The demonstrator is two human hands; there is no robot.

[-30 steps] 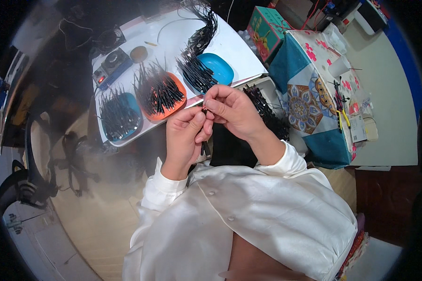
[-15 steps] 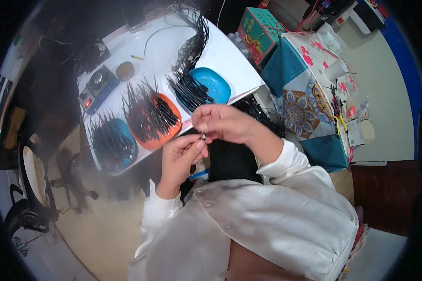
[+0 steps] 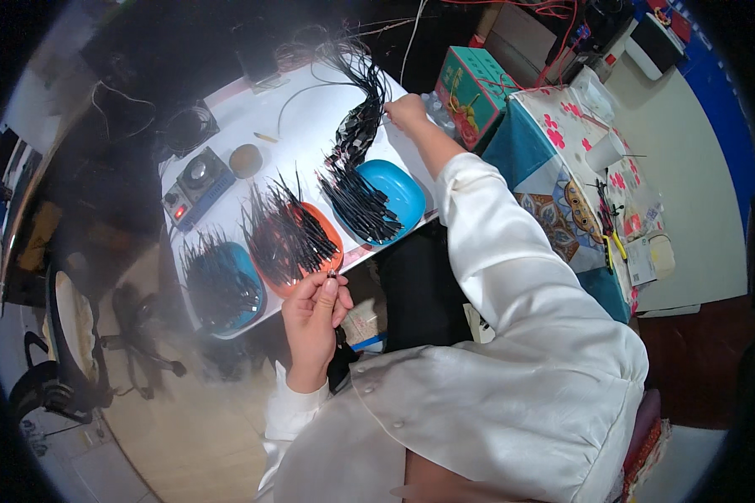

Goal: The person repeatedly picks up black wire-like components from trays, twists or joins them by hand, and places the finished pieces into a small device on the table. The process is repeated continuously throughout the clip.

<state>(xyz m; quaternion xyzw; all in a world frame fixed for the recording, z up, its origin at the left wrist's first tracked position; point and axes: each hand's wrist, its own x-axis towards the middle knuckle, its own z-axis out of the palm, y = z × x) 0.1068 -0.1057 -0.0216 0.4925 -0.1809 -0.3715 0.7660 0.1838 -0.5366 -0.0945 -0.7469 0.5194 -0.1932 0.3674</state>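
Note:
My left hand (image 3: 312,325) is raised at the near edge of the white table, thumb and fingers pinching a small dark piece with a shiny metal end (image 3: 333,274), too small to name exactly. My right hand (image 3: 406,112) reaches out to the far right side of the table. Its fingers are drawn together beside a long bundle of black cables (image 3: 362,121); what they grip is too small to see. Cut black cables fill a blue tray (image 3: 407,201), an orange tray (image 3: 335,235) and another blue tray (image 3: 252,277).
A small control box with a dial and a lit red switch (image 3: 197,186) stands at the table's left, near a round tin (image 3: 246,160). Beyond my right arm are a green fruit carton (image 3: 471,92) and a side table with a flowered cover (image 3: 562,126), cup and pliers.
My right hand has left my left hand and stretched forward to the cable bundle. The left hand keeps its pinch on the small piece. The whole view has shifted slightly.

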